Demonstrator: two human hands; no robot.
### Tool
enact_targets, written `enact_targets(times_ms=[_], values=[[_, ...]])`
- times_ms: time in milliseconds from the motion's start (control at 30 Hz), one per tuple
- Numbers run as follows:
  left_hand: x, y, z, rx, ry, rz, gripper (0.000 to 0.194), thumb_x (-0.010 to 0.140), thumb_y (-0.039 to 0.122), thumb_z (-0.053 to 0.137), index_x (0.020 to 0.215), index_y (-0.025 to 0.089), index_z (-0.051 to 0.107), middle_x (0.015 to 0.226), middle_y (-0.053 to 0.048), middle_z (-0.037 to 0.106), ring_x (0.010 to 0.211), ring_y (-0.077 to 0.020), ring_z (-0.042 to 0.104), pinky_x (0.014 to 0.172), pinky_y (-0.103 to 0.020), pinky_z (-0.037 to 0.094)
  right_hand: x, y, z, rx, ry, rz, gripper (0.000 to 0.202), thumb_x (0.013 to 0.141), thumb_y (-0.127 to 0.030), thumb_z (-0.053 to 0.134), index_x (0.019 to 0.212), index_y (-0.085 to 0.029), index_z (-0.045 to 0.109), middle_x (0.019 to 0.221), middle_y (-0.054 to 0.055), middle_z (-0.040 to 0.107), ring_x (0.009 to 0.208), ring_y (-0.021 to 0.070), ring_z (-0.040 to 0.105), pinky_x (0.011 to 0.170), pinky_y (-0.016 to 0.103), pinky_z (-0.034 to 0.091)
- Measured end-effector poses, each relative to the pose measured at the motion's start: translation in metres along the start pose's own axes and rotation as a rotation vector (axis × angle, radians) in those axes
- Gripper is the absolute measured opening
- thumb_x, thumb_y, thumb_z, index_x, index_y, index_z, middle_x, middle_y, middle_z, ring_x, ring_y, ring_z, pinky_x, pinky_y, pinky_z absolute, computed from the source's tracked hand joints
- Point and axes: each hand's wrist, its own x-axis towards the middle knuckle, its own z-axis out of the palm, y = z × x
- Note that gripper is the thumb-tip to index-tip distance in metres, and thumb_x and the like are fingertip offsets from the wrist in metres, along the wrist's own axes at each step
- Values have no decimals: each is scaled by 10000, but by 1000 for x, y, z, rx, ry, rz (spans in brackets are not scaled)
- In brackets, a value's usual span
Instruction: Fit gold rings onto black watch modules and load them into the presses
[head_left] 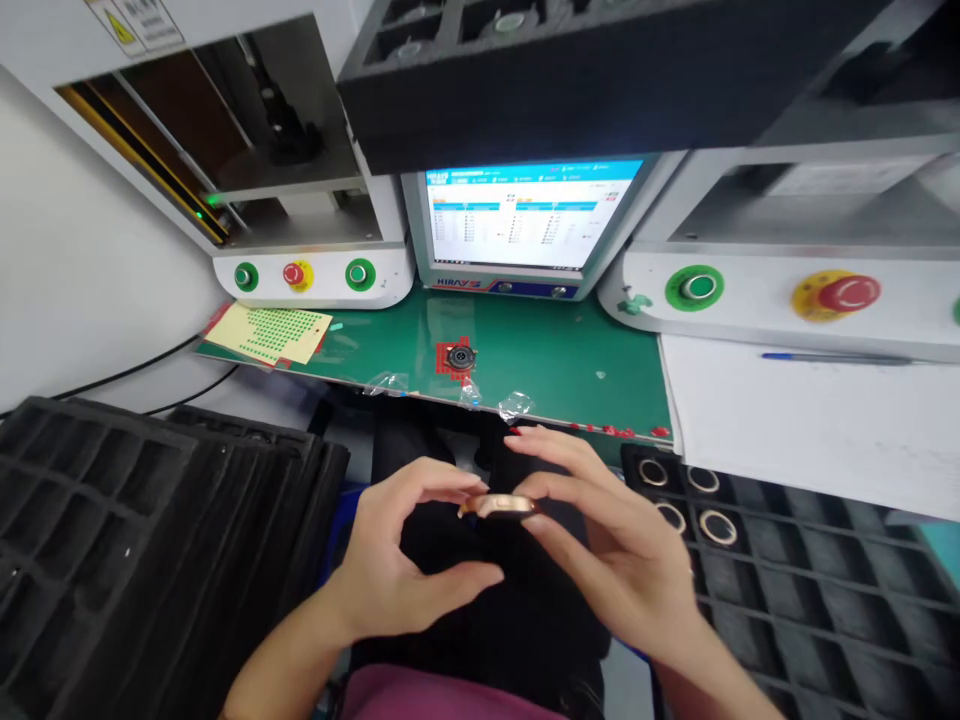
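A gold-rimmed watch case (510,505) is held edge-on above my lap. The thumb and fingers of my right hand (615,530) pinch its right end. A small orange-brown piece (469,508) sticks out at its left side. My left hand (401,555) is beside that side, its thumb spread well away from the fingers; the fingertips are close to the case, and I cannot tell if they touch it. On the green bench mat (555,345) ahead lies a round dark watch part (460,357) over red marks.
Black compartment trays are stacked at left (90,530); another tray (817,580) at right holds several gold-rimmed cases. A monitor (517,220) stands between two machines with green and red buttons. A yellow sticker sheet (274,333), clear film scraps (516,404), papers and a pen (825,358) lie on the bench.
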Motion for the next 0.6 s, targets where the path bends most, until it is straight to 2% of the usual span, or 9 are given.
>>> enact_targets(times_ms=[100, 167, 233, 300, 367, 467, 533, 600], values=[[1, -2, -6, -560, -337, -373, 396, 921, 506, 595, 1173, 204, 639, 1063, -112, 698, 937, -213, 701, 817, -322, 579, 12, 0, -16, 30, -249, -30, 108, 891, -216, 657, 936, -249, 750, 1250, 86, 686, 1284, 283, 575, 1044, 484, 517], [0, -4, -2, -751, -466, -454, 476, 956, 565, 483, 1201, 182, 622, 1017, -114, 658, 861, -198, 681, 735, -302, 565, 20, 0, -20, 62, -353, -26, 127, 901, -234, 650, 951, -256, 764, 1279, 80, 671, 1329, 287, 534, 1056, 495, 505], [-1, -4, 5, -788, -509, -435, 524, 959, 603, 431, 1221, 182, 601, 942, -78, 601, 707, -130, 606, 630, -240, 504, 23, 0, -20, 104, -392, -14, 148, 911, -232, 636, 971, -257, 770, 1291, 78, 665, 1347, 285, 517, 1055, 499, 505], [-3, -3, 14, -754, -461, -400, 532, 959, 621, 406, 1183, 178, 597, 839, -29, 524, 600, -78, 463, 559, -202, 404, 23, 3, -15, 147, -364, -8, 162, 914, -216, 636, 993, -262, 770, 1272, 68, 678, 1326, 275, 542, 1065, 492, 500], [-4, -1, 25, -756, -330, -386, 497, 968, 610, 401, 1092, 169, 595, 757, 8, 438, 565, -71, 348, 520, -200, 322, 21, 7, -8, 187, -290, -6, 190, 908, -190, 649, 1036, -275, 761, 1244, 53, 694, 1285, 259, 583, 1084, 482, 489], [-5, 1, 39, -863, -129, -430, 456, 936, 611, 455, 970, 170, 563, 721, 29, 370, 531, -69, 271, 462, -206, 227, 15, 13, 4, 243, -214, 3, 232, 898, -161, 666, 1081, -282, 741, 1231, 45, 699, 1239, 245, 618, 1096, 477, 481], [-4, 1, 44, -909, -51, -485, 471, 895, 634, 480, 918, 170, 554, 717, 33, 357, 506, -63, 247, 438, -212, 183, 11, 12, 11, 247, -167, 32, 238, 883, -146, 679, 1077, -274, 733, 1264, 55, 679, 1225, 248, 625, 1074, 471, 502], [-1, 1, 46, -897, 8, -518, 484, 884, 643, 461, 858, 169, 554, 688, 38, 339, 488, -65, 219, 426, -220, 159, 6, 7, 19, 239, -22, 87, 276, 847, -115, 705, 1077, -268, 720, 1287, 66, 656, 1205, 248, 630, 1041, 454, 529]])
